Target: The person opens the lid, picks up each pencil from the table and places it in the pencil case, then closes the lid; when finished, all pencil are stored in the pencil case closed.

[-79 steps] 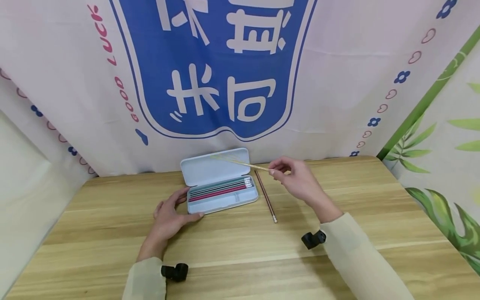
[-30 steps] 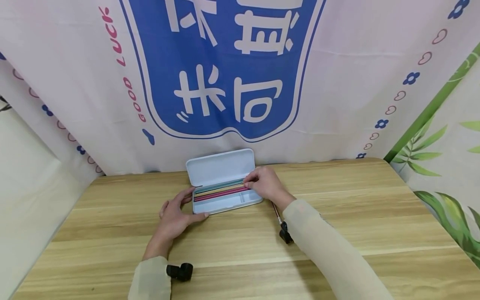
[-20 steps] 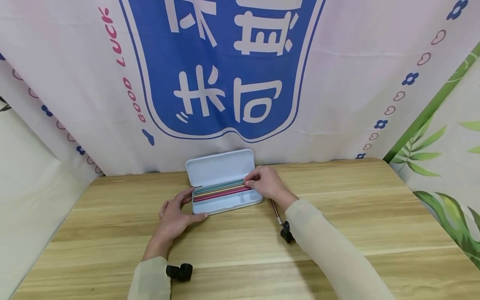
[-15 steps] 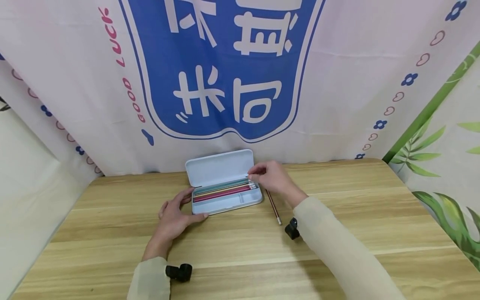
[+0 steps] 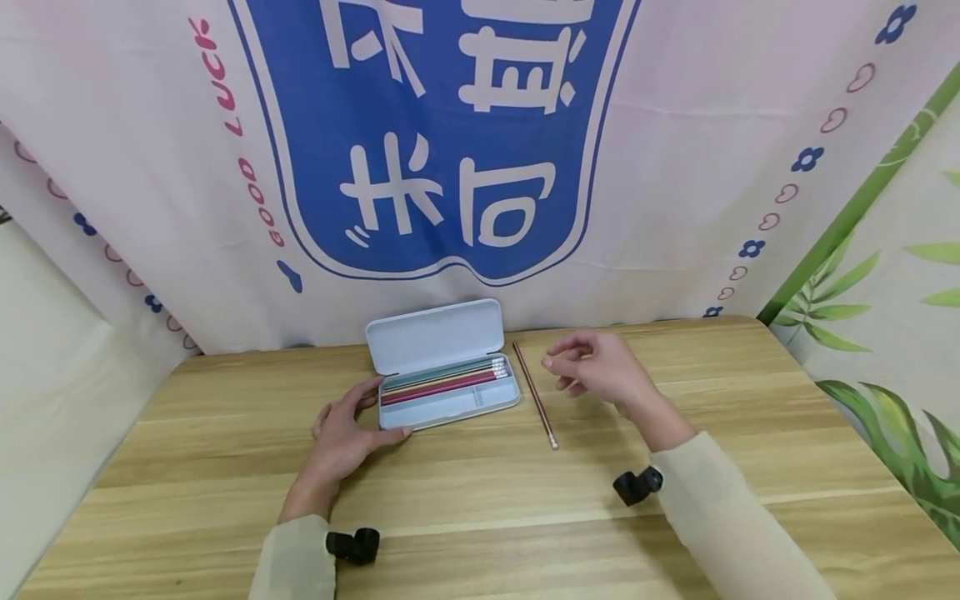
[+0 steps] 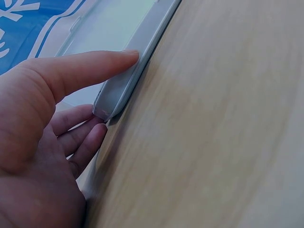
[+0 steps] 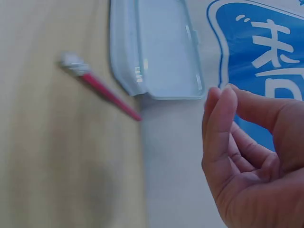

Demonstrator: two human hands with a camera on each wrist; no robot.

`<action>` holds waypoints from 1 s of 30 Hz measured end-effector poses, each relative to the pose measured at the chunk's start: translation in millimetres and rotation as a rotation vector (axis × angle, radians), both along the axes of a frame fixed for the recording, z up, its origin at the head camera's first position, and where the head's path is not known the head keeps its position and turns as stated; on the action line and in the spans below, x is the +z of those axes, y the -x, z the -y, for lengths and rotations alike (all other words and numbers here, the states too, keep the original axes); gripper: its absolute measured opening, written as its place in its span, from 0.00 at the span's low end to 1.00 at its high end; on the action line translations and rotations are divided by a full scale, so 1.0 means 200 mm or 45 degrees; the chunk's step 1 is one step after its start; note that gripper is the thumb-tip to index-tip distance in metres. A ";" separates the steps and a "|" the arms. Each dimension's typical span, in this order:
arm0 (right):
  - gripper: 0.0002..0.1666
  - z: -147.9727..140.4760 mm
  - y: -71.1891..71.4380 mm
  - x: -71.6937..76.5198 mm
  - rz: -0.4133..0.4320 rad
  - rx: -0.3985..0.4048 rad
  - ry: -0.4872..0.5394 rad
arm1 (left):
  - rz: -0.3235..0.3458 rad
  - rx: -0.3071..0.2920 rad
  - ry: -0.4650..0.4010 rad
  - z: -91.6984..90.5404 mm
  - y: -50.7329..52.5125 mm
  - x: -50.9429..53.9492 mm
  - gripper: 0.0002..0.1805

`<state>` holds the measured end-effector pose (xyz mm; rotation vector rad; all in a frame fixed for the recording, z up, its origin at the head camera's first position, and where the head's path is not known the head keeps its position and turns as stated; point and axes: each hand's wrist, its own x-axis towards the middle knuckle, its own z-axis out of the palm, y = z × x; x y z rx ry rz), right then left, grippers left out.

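Observation:
A light-blue pencil case (image 5: 426, 413) lies on the table with its lid (image 5: 435, 337) raised. Several pencils (image 5: 438, 387), among them red, yellow and dark ones, lie side by side in its rear compartment, their eraser ends to the right. My left hand (image 5: 341, 437) holds the case's left end, with the thumb (image 6: 102, 66) on the front edge and the fingers round the end. Right of the case, a reddish-brown pencil (image 5: 536, 396) rests on the wood. Above the table, just right of that pencil, my right hand (image 5: 603, 375) hovers with fingers loosely bent, holding nothing.
The wooden table (image 5: 480, 517) ends at a hanging white cloth (image 5: 660, 208) with a blue panel, close behind the case. A small divider splits the case's front compartment. Black wrist cameras (image 5: 637, 485) sit at both cuffs.
The yellow pencil, earlier in my right hand, now lies in the case. My right hand has let go and moved right, past the loose pencil. My left hand stays on the case.

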<state>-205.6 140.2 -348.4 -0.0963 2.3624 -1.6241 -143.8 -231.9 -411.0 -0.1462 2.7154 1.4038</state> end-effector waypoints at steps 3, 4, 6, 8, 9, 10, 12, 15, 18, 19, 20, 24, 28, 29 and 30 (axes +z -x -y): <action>0.19 -0.02 -0.04 -0.06 0.065 -0.002 0.023 | 0.005 0.000 0.004 0.00 0.00 0.00 0.54; 0.18 -0.02 -0.05 -0.08 0.076 -0.002 0.023 | 0.006 -0.002 0.005 0.00 0.00 0.00 0.55; 0.18 -0.03 -0.06 -0.12 0.091 0.004 0.020 | 0.007 -0.003 0.009 0.00 0.00 0.00 0.55; 0.17 -0.03 -0.07 -0.15 0.102 0.010 0.010 | 0.005 0.000 0.011 0.00 0.00 0.00 0.55; 0.17 -0.03 -0.08 -0.16 0.111 0.010 0.006 | 0.004 0.000 0.012 0.00 0.00 0.00 0.55; 0.17 -0.03 -0.08 -0.18 0.122 0.015 0.009 | 0.003 0.001 0.013 0.00 0.00 0.00 0.55; 0.16 -0.03 -0.09 -0.20 0.148 0.025 0.023 | 0.001 0.003 0.011 0.00 0.00 0.01 0.55; 0.16 -0.03 -0.10 -0.22 0.175 0.032 0.047 | 0.004 0.003 0.011 0.00 0.00 0.01 0.55; 0.16 -0.03 -0.11 -0.23 0.181 0.044 0.054 | 0.015 0.005 0.015 -0.01 0.01 0.01 0.55; 0.16 -0.03 -0.11 -0.23 0.183 0.050 0.049 | 0.020 0.008 0.021 -0.01 0.01 0.01 0.56; 0.16 -0.02 -0.11 -0.23 0.183 0.055 0.040 | 0.028 0.014 0.020 -0.01 0.01 0.01 0.56; 0.16 -0.02 -0.13 -0.24 0.176 0.072 -0.016 | 0.060 0.037 0.019 -0.02 0.01 0.03 0.57; 0.15 0.00 -0.14 -0.24 0.134 0.076 -0.087 | 0.086 0.059 -0.005 -0.03 0.02 0.04 0.57; 0.15 0.01 -0.14 -0.24 0.124 0.076 -0.103 | 0.093 0.066 -0.013 -0.03 0.02 0.04 0.57; 0.15 0.01 -0.14 -0.24 0.118 0.075 -0.117 | 0.096 0.070 -0.019 -0.03 0.02 0.04 0.57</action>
